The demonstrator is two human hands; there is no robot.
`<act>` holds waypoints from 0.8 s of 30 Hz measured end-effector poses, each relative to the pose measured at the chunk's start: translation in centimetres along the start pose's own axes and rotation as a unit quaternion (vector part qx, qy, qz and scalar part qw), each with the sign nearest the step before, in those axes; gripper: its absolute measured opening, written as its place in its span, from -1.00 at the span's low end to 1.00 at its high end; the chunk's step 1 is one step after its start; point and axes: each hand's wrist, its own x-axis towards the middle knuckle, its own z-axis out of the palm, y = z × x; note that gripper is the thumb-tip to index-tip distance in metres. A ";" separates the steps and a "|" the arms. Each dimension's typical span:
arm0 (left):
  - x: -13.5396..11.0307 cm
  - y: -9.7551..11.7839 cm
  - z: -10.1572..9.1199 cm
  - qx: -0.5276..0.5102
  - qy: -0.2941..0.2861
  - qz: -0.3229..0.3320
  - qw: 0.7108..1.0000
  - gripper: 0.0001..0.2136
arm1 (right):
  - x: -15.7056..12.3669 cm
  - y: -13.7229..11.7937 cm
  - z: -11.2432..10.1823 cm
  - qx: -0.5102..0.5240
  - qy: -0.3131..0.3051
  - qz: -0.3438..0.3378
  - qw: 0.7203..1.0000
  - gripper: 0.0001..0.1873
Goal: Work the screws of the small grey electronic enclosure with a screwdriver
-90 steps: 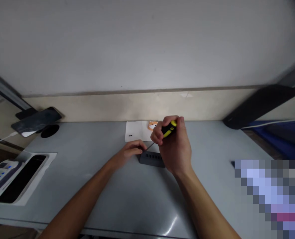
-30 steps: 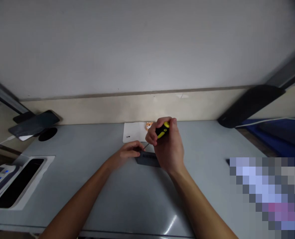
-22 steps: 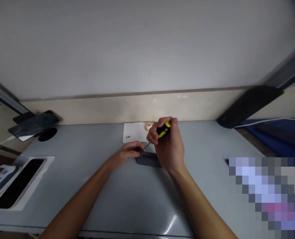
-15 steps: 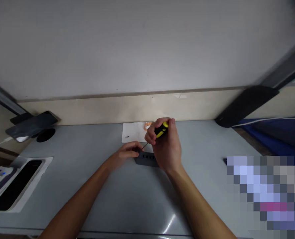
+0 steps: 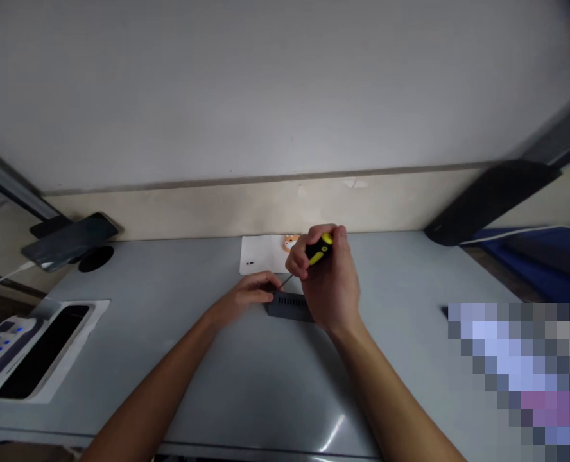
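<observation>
In the head view my right hand (image 5: 330,282) is wrapped round the black-and-yellow handle of a screwdriver (image 5: 319,250). Its thin shaft slants down and left to the left end of a dark grey box with a row of slots (image 5: 287,308). My left hand (image 5: 249,295) grips that left end, fingers over the top edge and thumb on the near side. The screwdriver's tip is hidden by the left fingers. My right hand and wrist cover the right end of the box.
Behind the box lies a white paper (image 5: 260,253) with small dark bits on it and an orange-and-white round thing (image 5: 292,243). A phone on a stand (image 5: 73,240), another phone (image 5: 44,353) and a power strip (image 5: 0,346) are at left. A black cylinder (image 5: 487,202) leans at right.
The whole view has shifted slightly, so things appear a little further right. Both hands keep their hold on the screwdriver and the box, with little visible movement.
</observation>
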 end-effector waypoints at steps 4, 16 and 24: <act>0.0 -0.1 0.0 -0.001 0.002 -0.009 1.000 -0.79 | 0.0 -0.1 0.0 -0.004 0.005 -0.003 1.000 -0.56; -0.1 0.4 0.2 0.017 0.004 -0.008 1.000 -0.81 | 0.2 0.2 -0.2 0.002 0.020 0.011 1.000 -0.55; 0.0 -0.2 0.0 0.003 0.007 0.002 1.000 -0.81 | 0.3 -0.1 -0.3 -0.013 0.014 0.009 1.000 -0.56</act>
